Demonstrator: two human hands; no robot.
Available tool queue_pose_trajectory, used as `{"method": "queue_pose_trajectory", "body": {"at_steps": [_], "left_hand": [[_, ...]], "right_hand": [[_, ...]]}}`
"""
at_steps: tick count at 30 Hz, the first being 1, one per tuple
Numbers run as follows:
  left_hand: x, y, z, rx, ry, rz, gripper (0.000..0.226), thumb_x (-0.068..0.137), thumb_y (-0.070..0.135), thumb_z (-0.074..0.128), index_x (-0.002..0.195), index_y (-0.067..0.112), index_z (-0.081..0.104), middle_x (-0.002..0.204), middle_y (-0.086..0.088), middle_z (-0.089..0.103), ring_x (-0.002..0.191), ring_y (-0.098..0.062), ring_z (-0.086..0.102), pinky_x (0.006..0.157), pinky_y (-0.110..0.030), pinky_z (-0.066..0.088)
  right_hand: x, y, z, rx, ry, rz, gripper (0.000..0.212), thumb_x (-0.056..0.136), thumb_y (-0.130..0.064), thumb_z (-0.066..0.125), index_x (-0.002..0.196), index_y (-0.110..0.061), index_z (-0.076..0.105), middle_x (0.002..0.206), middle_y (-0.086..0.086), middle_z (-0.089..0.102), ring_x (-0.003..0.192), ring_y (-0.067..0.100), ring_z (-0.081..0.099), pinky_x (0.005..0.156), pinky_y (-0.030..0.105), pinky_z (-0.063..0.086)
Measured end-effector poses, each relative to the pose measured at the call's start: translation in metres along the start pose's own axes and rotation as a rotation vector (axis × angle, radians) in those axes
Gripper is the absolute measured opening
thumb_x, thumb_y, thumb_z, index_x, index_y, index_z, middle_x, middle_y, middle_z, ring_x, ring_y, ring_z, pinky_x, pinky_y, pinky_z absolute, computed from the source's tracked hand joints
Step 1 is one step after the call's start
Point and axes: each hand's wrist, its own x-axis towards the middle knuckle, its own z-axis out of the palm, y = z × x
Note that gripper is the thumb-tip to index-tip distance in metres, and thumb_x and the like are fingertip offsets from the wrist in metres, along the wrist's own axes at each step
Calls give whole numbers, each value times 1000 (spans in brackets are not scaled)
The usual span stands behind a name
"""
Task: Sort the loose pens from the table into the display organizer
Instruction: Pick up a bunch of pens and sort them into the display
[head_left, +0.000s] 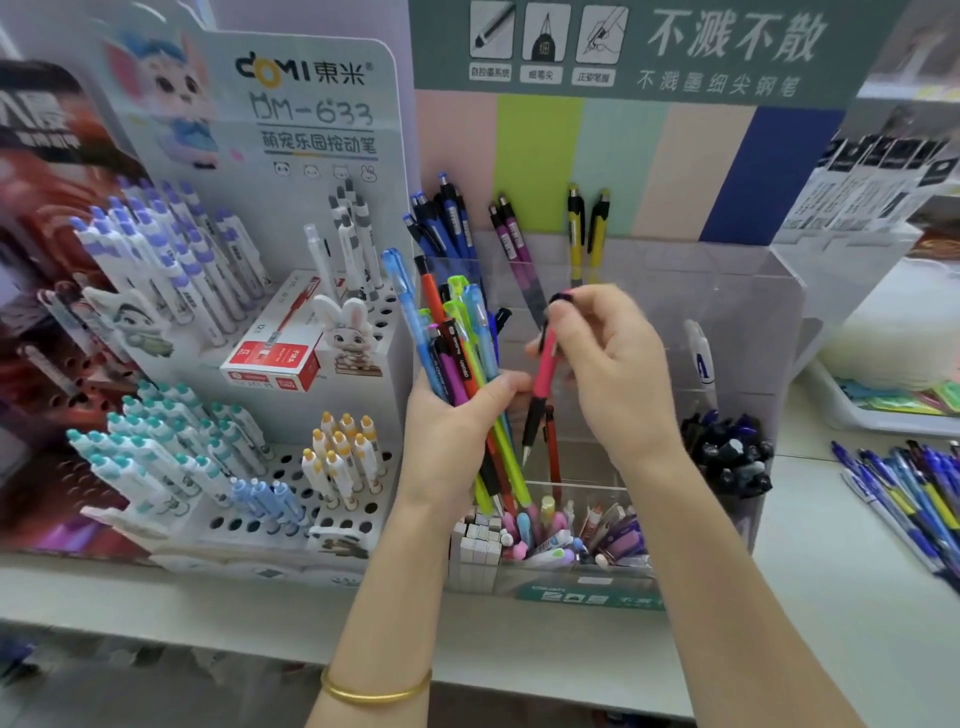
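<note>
Gold bangle (375, 688) is circling the wrist of the left hand (454, 431), which is gripping a fanned bundle of pens (457, 332). Right hand (610, 371) is pinching a pink pen (544, 370) tip-down over the clear display organizer (753, 291); loose pens (906, 493) are lying on the table (826, 535) farther right

Left hand (457, 421) curls round a bunch of pens (457, 338), thumb across them. Right hand (608, 364), just beside, pinches 1 pink pen (544, 371) near its top.

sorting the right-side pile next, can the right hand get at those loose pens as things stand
Probably, once freed: the right hand pinches a pink pen over the organizer. The loose pens lie uncovered on the table to its right.
</note>
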Motion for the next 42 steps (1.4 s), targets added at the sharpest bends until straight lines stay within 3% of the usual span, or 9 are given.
{"method": "queue_pose_trajectory", "body": {"at_steps": [4,9,13,18,25,29,34,38,42], "left_hand": [[-3,4,1,56,48,42,31,83,1,70,100,17,51,83,-14,60,55,-15,59,56,-30,53],[-8,14,9,124,49,142,33,83,0,68,107,18,55,85,-15,61,60,-18,58,51,-28,50],[-10,19,12,118,21,123,29,83,-8,61,101,14,56,81,-14,61,62,-23,58,50,-34,49],[-10,19,9,162,-5,22,17,86,-8,53,98,5,54,64,-7,54,46,-15,48,40,-24,41],[-8,21,2,121,-90,-88,32,82,-10,58,110,4,54,70,-5,57,49,-10,53,46,-24,46],[-11,23,4,81,-123,-123,39,81,-12,60,113,8,51,83,-6,60,52,-5,62,50,-23,50],[-10,23,3,130,-179,-87,38,82,-9,63,112,10,49,77,-4,59,53,-5,59,51,-22,50],[-9,25,-1,210,-263,-96,46,82,-6,65,119,14,46,80,-4,58,57,-6,58,55,-23,51],[-5,29,-3,261,-344,-114,58,68,7,69,122,11,46,90,-9,60,64,-12,59,56,-27,50]], "right_hand": [[4,-12,-4,140,9,17,7,102,-22,43,96,-25,48,68,-3,51,56,11,51,55,30,49],[-5,-25,10,31,-273,-70,23,85,-11,69,105,-18,62,70,-16,53,60,-2,50,62,19,48],[-4,-27,18,-116,-326,-107,38,84,-9,70,120,-21,63,102,-19,61,88,-6,59,80,13,49],[-1,-31,15,-325,-388,-125,41,81,-21,73,119,-24,58,99,-16,61,90,2,59,79,16,48],[6,-34,6,-144,-555,109,35,89,-14,65,114,-26,44,97,3,61,85,19,66,67,35,60],[11,-31,5,-101,-578,224,37,90,-11,64,118,-18,42,104,12,57,72,16,61,51,20,49],[11,-30,2,-86,-539,243,30,86,-13,69,106,-19,48,88,3,59,64,7,58,52,20,48],[14,-30,-2,-88,-486,237,30,82,-16,73,104,-8,54,97,15,68,81,24,70,70,37,59],[12,-34,-6,-28,-416,203,30,81,-13,74,94,5,53,75,12,65,51,13,55,53,27,50]]}}
